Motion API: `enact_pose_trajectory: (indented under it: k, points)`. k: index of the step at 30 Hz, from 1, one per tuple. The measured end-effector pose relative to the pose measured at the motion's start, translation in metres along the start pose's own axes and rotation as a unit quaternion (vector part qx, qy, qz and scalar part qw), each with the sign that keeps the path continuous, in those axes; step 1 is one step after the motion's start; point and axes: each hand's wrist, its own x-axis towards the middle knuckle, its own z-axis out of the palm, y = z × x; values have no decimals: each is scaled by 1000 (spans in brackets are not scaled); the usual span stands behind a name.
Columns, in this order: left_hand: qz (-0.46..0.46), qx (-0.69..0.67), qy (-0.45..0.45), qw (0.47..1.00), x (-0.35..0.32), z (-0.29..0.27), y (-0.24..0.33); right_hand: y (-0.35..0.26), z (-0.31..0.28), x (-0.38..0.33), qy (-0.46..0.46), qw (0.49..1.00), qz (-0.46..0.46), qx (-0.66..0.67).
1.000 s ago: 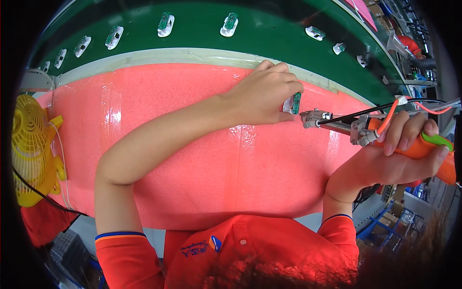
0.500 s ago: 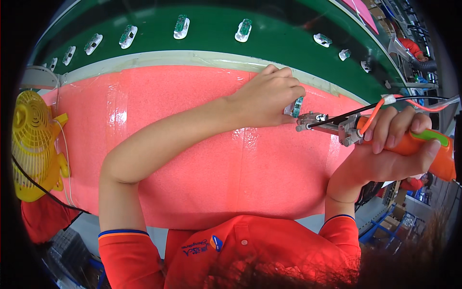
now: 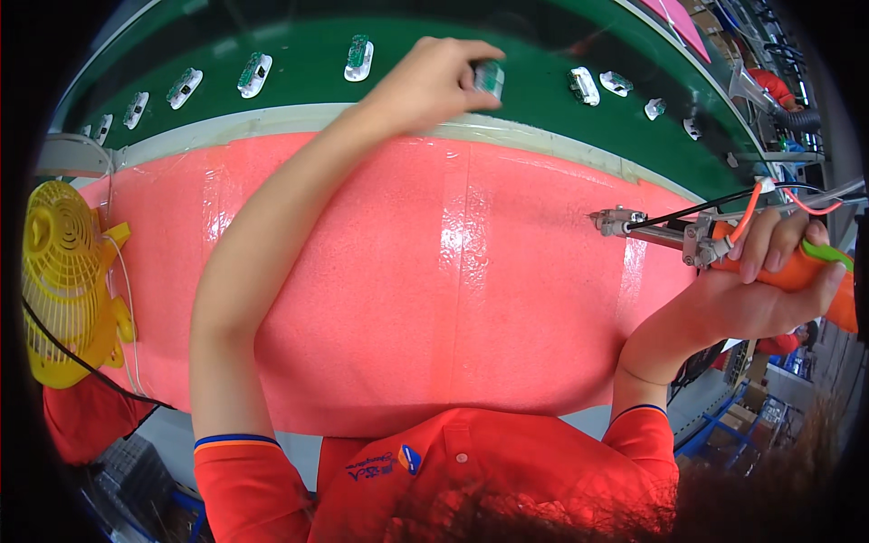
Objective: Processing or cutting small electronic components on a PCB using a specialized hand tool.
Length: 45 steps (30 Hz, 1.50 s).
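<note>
My left hand (image 3: 433,83) reaches over the green belt (image 3: 299,41). Its thumb and index finger close on opposite edges of a small white housing with a green circuit board (image 3: 490,79); the housing's underside is hidden. On the right, my right hand (image 3: 759,306) wraps around an orange powered screwdriver (image 3: 837,303) with a green lever. The tool's metal nose (image 3: 620,220) points left, just over the pink foam mat (image 3: 362,317), touching no housing.
Several similar housings, such as one (image 3: 358,59) left of my hand and another (image 3: 585,86) to its right, lie along the belt. A yellow fan (image 3: 63,271) stands at the left. Cables and a hose (image 3: 842,192) trail from the screwdriver. Another person's red sleeve (image 3: 771,86) shows far right.
My left hand has moved from the tool's nose up to the belt. The housing it held now lies at the belt's right, and it grips another. The screwdriver has drawn back right. Belt housings shifted right.
</note>
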Motion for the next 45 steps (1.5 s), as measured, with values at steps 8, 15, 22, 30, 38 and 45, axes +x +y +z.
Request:
enact_pose_trajectory:
  k: [8, 15, 22, 30, 38, 45]
  points:
    - [210, -43, -173, 961, -42, 75, 59, -1, -16, 2, -55, 998, 3, -11]
    - [197, -52, -148, 968, -47, 77, 62, 4, -7, 0, -50, 998, 25, -23]
    - [192, -47, -152, 968, -47, 77, 63, 5, -7, 0, -60, 997, 43, -14]
    - [193, -41, -124, 973, -48, 82, 62, 13, 3, 6, -9, 996, 88, -25]
    - [202, -36, -119, 971, -47, 76, 64, 2, -11, 4, -10, 999, 52, 1]
    - [226, 13, 21, 974, -44, 80, 56, -14, -20, -1, -69, 997, 28, 22]
